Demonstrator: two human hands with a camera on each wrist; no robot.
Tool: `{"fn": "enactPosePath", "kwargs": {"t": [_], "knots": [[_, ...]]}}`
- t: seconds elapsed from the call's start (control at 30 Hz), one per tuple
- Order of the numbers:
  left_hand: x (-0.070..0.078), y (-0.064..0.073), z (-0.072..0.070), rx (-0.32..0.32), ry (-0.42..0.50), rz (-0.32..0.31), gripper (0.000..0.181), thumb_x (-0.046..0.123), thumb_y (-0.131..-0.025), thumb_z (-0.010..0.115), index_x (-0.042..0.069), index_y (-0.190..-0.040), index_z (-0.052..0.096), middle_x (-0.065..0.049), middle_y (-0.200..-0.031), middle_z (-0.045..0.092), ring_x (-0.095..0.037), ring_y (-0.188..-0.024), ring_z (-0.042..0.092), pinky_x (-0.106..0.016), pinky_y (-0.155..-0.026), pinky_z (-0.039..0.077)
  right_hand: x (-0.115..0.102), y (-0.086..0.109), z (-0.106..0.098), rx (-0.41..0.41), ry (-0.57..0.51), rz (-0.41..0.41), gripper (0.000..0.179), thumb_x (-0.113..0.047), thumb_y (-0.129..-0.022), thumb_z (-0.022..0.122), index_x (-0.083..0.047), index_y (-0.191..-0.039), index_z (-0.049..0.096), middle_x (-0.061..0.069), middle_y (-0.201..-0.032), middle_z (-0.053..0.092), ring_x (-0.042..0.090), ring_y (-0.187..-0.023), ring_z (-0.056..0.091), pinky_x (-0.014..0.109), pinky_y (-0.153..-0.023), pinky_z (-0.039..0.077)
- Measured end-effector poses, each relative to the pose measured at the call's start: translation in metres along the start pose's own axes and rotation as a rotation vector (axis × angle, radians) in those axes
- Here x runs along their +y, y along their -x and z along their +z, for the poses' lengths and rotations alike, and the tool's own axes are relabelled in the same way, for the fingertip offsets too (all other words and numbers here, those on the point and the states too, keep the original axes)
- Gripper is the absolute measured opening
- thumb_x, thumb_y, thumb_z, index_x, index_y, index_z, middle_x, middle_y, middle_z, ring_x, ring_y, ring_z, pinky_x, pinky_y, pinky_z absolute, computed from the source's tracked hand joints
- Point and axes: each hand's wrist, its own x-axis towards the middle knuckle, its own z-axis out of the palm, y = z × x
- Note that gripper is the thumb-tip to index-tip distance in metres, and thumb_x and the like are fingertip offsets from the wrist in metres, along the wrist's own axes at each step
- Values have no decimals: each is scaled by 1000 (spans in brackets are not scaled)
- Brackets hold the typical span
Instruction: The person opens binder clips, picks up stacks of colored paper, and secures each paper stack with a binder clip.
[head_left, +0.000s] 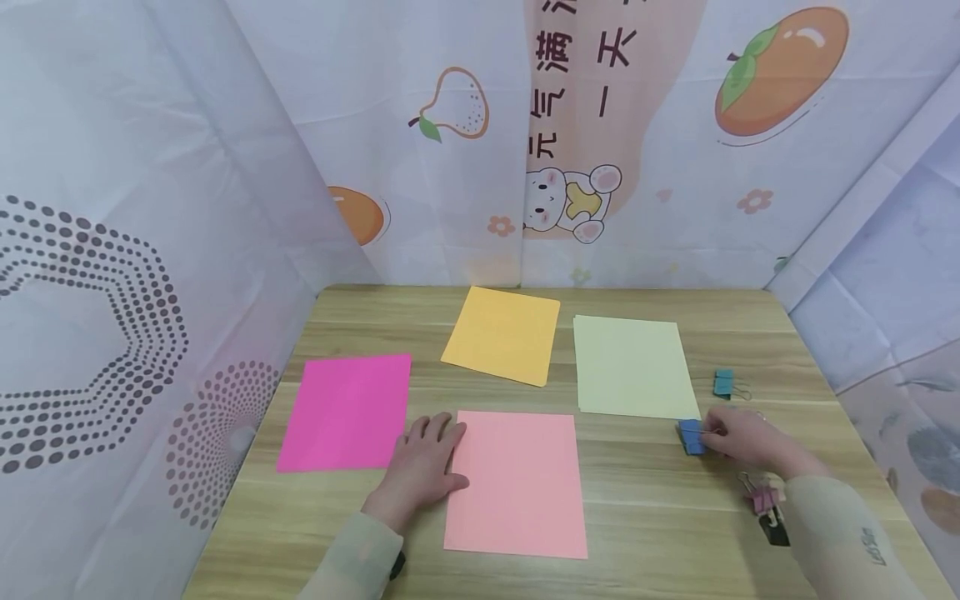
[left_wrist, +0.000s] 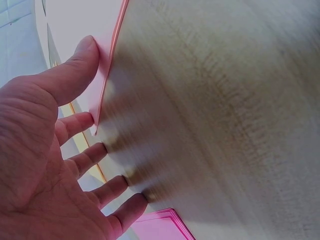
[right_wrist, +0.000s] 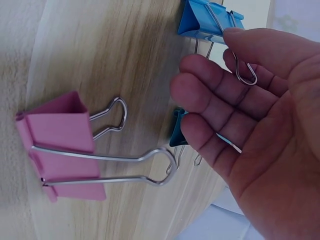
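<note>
My right hand (head_left: 744, 435) pinches a blue binder clip (head_left: 690, 437) by its wire handle, close to the near right corner of the pale green paper (head_left: 636, 367). In the right wrist view, the thumb presses on the handle of the blue clip (right_wrist: 205, 22) while the other fingers curl beneath. My left hand (head_left: 423, 467) lies with fingers spread at the left edge of a stack of salmon-pink paper (head_left: 517, 483). Its thumb and index fingertip touch that stack's edge in the left wrist view. A teal binder clip (head_left: 723, 382) lies just beyond the right hand.
Nearer the right forearm lie a pink binder clip (head_left: 764, 500) and a black one (head_left: 775, 530). Magenta paper (head_left: 347, 412) lies at the left, orange paper (head_left: 502, 336) at the back. Printed curtains (head_left: 337, 100) enclose the wooden table (head_left: 645, 517) behind and at both sides.
</note>
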Motion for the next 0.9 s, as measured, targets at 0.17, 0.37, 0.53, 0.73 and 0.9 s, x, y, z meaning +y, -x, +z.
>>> {"fn": "enactPosePath", "kwargs": {"t": [0.17, 0.37, 0.53, 0.73, 0.9], "knots": [[0, 0, 0, 0, 9, -1, 80, 47, -86, 79, 17, -153, 48, -14, -158, 37, -46, -142, 34, -66, -109, 34, 0, 1, 0, 4, -5, 0, 11, -14, -97, 65, -8, -90, 59, -1, -77, 59, 15, -68, 53, 30, -60, 45], [0, 0, 0, 2, 6, 0, 80, 47, -86, 79, 17, -153, 48, -15, -158, 37, -46, -142, 34, -67, -109, 34, 3, 1, 1, 18, 10, -16, 11, -15, -96, 66, -9, -89, 59, -2, -76, 60, 13, -68, 53, 30, -61, 45], [0, -1, 1, 1, 14, -5, 80, 47, -85, 79, 17, -153, 48, -14, -158, 37, -46, -142, 33, -68, -109, 33, 5, 2, 3, 16, -8, -16, 12, -16, -96, 66, -11, -89, 58, -3, -75, 59, 13, -68, 52, 28, -61, 44], [0, -1, 3, -4, 12, -9, 81, 48, -86, 79, 18, -154, 46, -14, -159, 36, -46, -143, 32, -67, -109, 33, 5, 6, 4, 28, -30, -23, 13, -16, -96, 67, -11, -89, 57, -3, -75, 59, 13, -68, 52, 28, -60, 44], [-1, -1, 3, 13, 27, -2, 80, 47, -85, 80, 17, -152, 48, -14, -158, 37, -46, -142, 33, -68, -108, 34, 4, 7, 5, 44, -27, -36, 14, -15, -96, 67, -12, -88, 56, -3, -74, 58, 12, -67, 51, 27, -60, 43]]}}
